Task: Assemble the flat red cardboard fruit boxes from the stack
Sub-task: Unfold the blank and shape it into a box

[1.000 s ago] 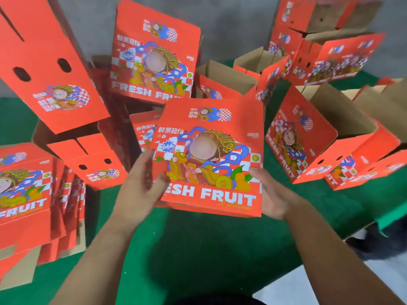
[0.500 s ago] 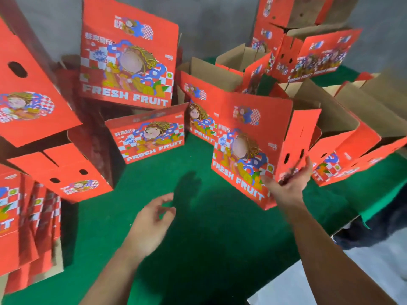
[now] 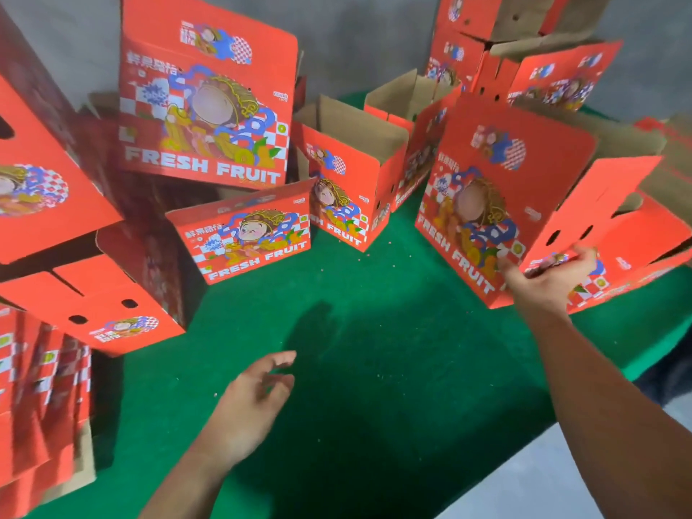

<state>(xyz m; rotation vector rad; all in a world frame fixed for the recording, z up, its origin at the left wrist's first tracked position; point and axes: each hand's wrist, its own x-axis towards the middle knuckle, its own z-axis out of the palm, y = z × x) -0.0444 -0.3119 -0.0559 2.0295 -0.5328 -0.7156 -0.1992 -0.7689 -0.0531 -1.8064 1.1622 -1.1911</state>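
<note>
My right hand (image 3: pixel 550 280) grips the lower near corner of an upright, opened red fruit box (image 3: pixel 498 189) at the right of the green table, thumb on its printed front and fingers on the side panel with two holes. My left hand (image 3: pixel 254 398) hovers over the bare green cloth in the middle with relaxed, spread fingers and holds nothing. The stack of flat red boxes (image 3: pixel 41 398) stands on edge at the lower left, partly cut off by the frame.
Several assembled red boxes crowd the back and left, such as a small one lying on its side (image 3: pixel 247 234) and an open one (image 3: pixel 348 181). More pile up at the right rear (image 3: pixel 524 43). The green table (image 3: pixel 355 350) ends at the lower right above grey floor (image 3: pixel 524 488).
Both hands held the box in front of me a second ago. My left hand let go and dropped low. My right hand carried the box to the right and set it among the others.
</note>
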